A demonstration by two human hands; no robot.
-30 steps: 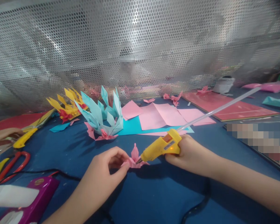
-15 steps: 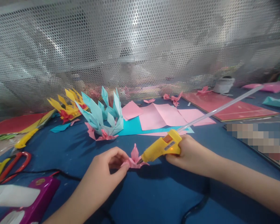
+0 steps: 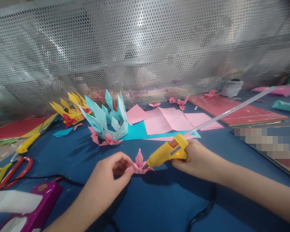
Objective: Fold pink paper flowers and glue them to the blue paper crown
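The left hand (image 3: 107, 174) pinches the left petal of the pink flower (image 3: 139, 158), on or just above the bench (image 3: 145, 203), probably to steady it, while the right hand (image 3: 199, 161) is closed around the yellow glue gun (image 3: 168, 153), tilted so its nozzle (image 3: 145, 166) points down into the flower. Behind and left of the flower stands the blue paper lotus (image 3: 99, 117), perhaps put there for working room. Compared with a second ago, the nozzle sits slightly further right on the flower, and another person's hand is gone from beside the yellow knife (image 3: 29, 143), far left of the flower.
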